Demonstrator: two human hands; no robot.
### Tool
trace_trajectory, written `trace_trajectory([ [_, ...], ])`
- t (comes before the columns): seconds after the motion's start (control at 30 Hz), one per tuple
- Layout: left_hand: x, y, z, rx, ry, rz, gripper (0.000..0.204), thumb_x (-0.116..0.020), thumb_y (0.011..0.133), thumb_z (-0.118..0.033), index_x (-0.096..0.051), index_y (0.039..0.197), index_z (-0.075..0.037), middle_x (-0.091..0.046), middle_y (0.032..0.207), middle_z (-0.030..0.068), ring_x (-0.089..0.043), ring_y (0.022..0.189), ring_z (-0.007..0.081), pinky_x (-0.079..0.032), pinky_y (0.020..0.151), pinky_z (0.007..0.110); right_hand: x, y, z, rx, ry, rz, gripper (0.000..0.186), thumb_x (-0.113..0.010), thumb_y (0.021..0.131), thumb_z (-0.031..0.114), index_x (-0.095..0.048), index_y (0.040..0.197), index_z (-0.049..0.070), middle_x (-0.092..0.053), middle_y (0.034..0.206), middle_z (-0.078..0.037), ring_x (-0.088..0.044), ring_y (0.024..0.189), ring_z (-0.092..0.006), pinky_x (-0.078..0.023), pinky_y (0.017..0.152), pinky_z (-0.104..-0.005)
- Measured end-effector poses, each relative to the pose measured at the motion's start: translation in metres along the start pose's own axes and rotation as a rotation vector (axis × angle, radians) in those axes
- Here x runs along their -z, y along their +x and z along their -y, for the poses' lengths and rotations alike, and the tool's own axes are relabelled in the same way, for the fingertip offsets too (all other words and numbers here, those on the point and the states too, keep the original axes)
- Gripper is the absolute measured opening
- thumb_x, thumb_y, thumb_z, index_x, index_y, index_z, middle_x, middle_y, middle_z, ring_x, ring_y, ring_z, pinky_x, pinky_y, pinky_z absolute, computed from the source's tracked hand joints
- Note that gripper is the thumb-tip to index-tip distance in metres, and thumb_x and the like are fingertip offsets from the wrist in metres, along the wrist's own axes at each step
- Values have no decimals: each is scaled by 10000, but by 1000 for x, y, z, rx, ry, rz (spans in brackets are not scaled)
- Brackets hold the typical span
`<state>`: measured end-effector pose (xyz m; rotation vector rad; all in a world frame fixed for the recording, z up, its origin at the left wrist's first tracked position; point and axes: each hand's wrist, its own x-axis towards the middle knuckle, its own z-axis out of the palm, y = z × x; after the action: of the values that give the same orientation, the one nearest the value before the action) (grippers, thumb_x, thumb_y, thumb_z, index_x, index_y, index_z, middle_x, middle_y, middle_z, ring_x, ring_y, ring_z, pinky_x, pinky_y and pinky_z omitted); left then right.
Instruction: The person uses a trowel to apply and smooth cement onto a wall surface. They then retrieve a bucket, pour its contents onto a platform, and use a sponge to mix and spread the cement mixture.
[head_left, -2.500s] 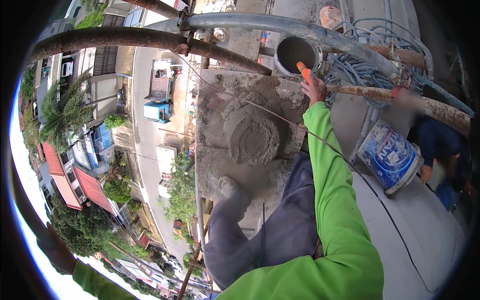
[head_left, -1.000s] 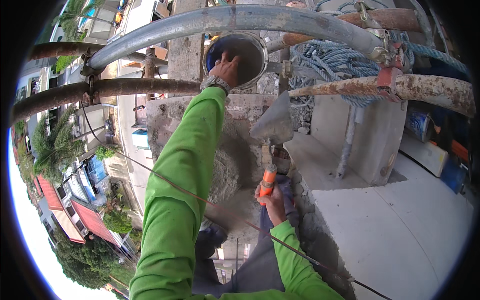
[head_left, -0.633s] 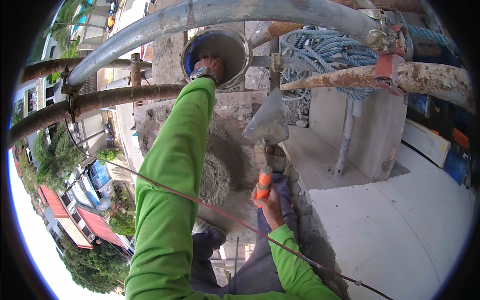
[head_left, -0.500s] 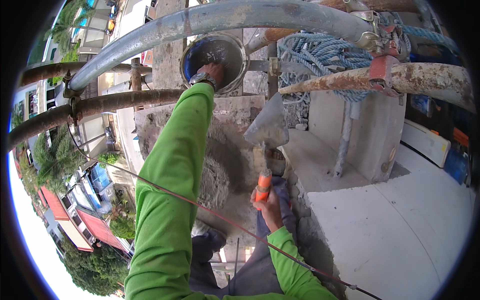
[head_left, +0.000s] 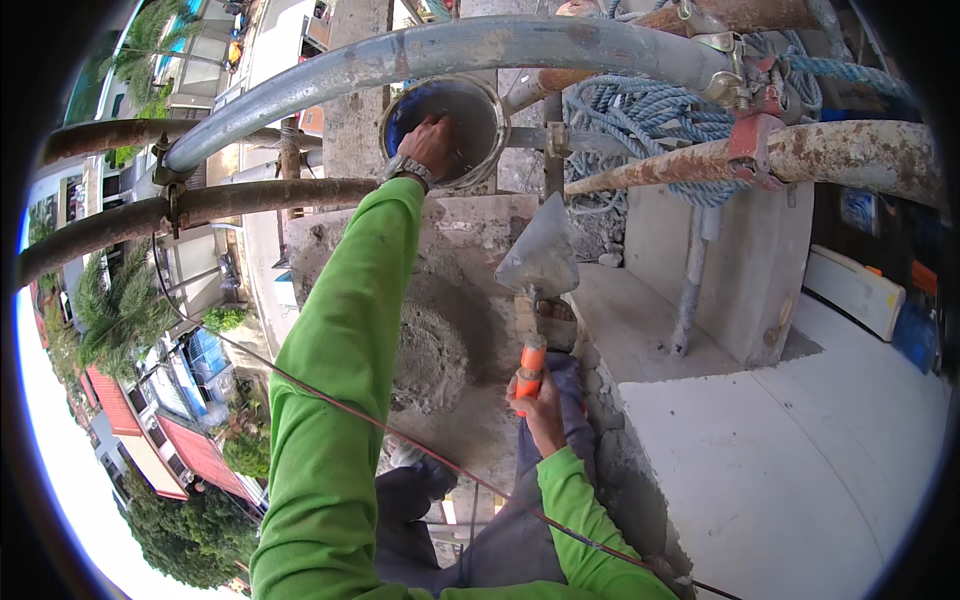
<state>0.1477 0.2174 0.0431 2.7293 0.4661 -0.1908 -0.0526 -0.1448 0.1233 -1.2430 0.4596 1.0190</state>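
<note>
My left hand (head_left: 432, 145), wearing a watch, is inside a metal-rimmed bucket (head_left: 490, 120) of grey liquid, its fingers curled; whatever they may hold is hidden. My right hand (head_left: 535, 405) grips the orange handle of a trowel (head_left: 537, 260) whose metal blade points upward. Below the bucket, a mound of wet grey mortar (head_left: 430, 370) lies on a rough concrete slab (head_left: 330, 240), partly behind my left sleeve.
Grey and rusty scaffold pipes (head_left: 450, 45) cross above and beside the bucket. Coiled blue rope (head_left: 630, 120) hangs at the right, beside a concrete post (head_left: 750, 280) and white ledge (head_left: 780, 460). A thin cable crosses my left sleeve. A street and rooftops lie far below at left.
My left hand has moved from the lower left up into the bucket, its fingers now curled. My right hand has brought the trowel down from the bucket, blade upward.
</note>
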Motion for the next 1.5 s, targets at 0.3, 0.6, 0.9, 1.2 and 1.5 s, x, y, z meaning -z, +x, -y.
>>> trace_trajectory([
  [0.3, 47, -26, 15, 125, -1292, -148, 89, -498, 937, -158, -503, 1015, -115, -602, 962, 21, -610, 857, 162, -497, 677, 270, 6, -8, -4, -25, -65, -34, 431, -527, 607, -45, -472, 1028, 33, -536, 767, -40, -526, 649, -127, -433, 536, -238],
  [0.6, 61, -46, -7, 339, -2004, -213, 207, -369, 958, -96, -401, 1156, -150, -478, 1238, 138, -573, 1042, 341, -560, 724, 542, 0, -20, 4, -26, -51, -20, 464, -529, 596, -41, -481, 1052, 29, -542, 758, -40, -526, 646, -131, -431, 548, -238],
  [0.9, 74, -76, -37, 212, -2439, 21, 541, -358, 926, -471, -393, 1307, -88, -426, 1333, 181, -473, 1179, 376, -414, 902, 621, 8, -26, -5, 20, -172, -30, 456, -521, 615, -23, -491, 1067, 25, -527, 735, -35, -511, 607, -128, -427, 527, -258],
  [1.2, 113, -235, -33, 346, -2023, 227, 525, -662, 785, -436, -418, 1108, -102, -491, 1131, 117, -544, 1041, 267, -551, 735, 476, -7, -43, -5, 97, -717, -101, 293, -638, 742, 146, -511, 989, 53, -523, 676, -48, -521, 557, -158, -431, 508, -305],
  [1.5, 79, -410, -44, 672, -1389, -230, 419, -712, 724, 4, -399, 982, -101, -495, 1098, 71, -510, 1021, 150, -475, 823, 259, -23, -47, -13, 246, -1624, 228, 372, -620, 752, 132, -407, 1046, 52, -614, 881, -204, -605, 766, -415, -477, 647, -512],
])
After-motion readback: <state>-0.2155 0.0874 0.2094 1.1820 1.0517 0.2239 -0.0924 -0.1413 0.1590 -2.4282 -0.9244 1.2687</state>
